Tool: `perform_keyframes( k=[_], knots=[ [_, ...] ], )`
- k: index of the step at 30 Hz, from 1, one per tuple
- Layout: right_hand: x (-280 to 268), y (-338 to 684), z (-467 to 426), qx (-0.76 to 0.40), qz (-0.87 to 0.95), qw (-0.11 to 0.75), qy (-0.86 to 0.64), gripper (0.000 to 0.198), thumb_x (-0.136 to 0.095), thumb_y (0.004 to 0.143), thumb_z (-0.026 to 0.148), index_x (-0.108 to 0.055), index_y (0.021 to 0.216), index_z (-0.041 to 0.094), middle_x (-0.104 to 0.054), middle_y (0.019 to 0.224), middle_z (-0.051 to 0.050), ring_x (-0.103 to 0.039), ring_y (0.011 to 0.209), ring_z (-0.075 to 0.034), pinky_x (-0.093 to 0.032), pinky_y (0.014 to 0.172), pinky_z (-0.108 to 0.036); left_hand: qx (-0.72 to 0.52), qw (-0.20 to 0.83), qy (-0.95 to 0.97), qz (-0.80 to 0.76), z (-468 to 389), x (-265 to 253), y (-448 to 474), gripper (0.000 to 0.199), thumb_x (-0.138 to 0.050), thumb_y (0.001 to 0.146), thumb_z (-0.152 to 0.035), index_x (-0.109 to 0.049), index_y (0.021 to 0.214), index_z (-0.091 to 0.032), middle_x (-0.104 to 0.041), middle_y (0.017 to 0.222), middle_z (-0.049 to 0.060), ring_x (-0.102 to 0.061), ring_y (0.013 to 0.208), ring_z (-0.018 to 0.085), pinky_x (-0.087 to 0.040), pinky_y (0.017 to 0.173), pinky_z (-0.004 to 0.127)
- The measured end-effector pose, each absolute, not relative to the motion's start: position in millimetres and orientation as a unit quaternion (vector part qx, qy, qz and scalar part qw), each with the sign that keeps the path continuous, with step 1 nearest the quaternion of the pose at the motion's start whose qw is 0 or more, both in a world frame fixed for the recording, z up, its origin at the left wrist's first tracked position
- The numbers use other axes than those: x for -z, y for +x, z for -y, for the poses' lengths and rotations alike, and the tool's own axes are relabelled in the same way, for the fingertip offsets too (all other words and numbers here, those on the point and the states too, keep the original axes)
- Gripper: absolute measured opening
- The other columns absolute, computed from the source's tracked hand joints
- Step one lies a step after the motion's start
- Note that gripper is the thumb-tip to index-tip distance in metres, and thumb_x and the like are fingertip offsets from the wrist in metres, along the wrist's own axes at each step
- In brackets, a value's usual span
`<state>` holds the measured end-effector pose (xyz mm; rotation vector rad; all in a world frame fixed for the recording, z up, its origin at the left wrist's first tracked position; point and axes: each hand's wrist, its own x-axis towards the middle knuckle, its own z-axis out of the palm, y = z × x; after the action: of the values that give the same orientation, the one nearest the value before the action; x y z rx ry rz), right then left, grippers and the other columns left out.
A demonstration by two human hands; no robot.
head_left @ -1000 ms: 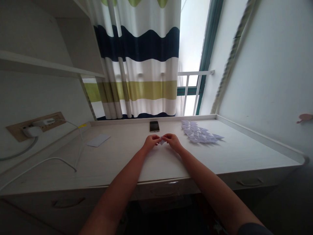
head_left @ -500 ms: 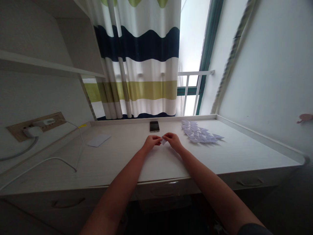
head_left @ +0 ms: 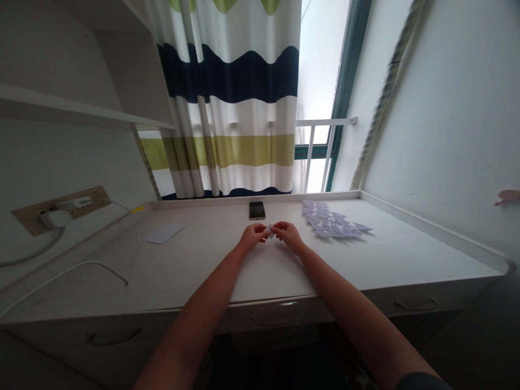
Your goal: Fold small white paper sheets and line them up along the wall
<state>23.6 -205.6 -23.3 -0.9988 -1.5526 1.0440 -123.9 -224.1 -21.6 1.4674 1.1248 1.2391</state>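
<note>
A small folded piece of white paper is pinched between my two hands above the middle of the desk. My left hand grips its left side with thumb and fingers. On the other side, my right hand holds it the same way, and the fingertips hide part of the paper. To the right lies a cluster of folded paper triangles, overlapping in rows. A stack of flat white paper rests on the left of the desk.
Just beyond my hands a dark phone lies on the white desk. White cables run across the left side from a wall socket. A striped curtain hangs behind the raised back edge.
The fingers of both hands have shifted slightly on the small paper, which is turned a little differently. The other things on the desk have stayed put.
</note>
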Motion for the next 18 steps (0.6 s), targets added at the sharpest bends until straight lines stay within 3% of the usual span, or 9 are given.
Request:
perform_keyframes(
  k=[10,18],
  knots=[
    [23.8,21.3,206.3,-0.473,0.624,0.483,-0.391,0.021,-0.068,0.059,0.031,-0.057,0.067,0.015,-0.058,0.06,0.0,-0.053,0.05,-0.009,-0.045,0.049,-0.022,-0.51,0.426,0.597,-0.45,220.3,23.9,-125.1,0.029,-0.071,0.057,-0.031,-0.054,0.068,-0.011,-0.059,0.065,0.002,-0.058,0.058,0.011,-0.049,0.054,0.025],
    [22.2,18.6,211.4,-0.494,0.606,0.465,-0.416,0.023,-0.065,0.062,0.016,-0.047,0.075,0.017,-0.054,0.049,0.006,-0.054,0.044,-0.009,-0.045,0.046,-0.02,-0.539,0.377,0.594,-0.463,219.7,25.8,-124.4,0.024,-0.07,0.058,-0.024,-0.051,0.067,-0.012,-0.055,0.063,0.0,-0.056,0.054,0.01,-0.05,0.05,0.025]
  ],
)
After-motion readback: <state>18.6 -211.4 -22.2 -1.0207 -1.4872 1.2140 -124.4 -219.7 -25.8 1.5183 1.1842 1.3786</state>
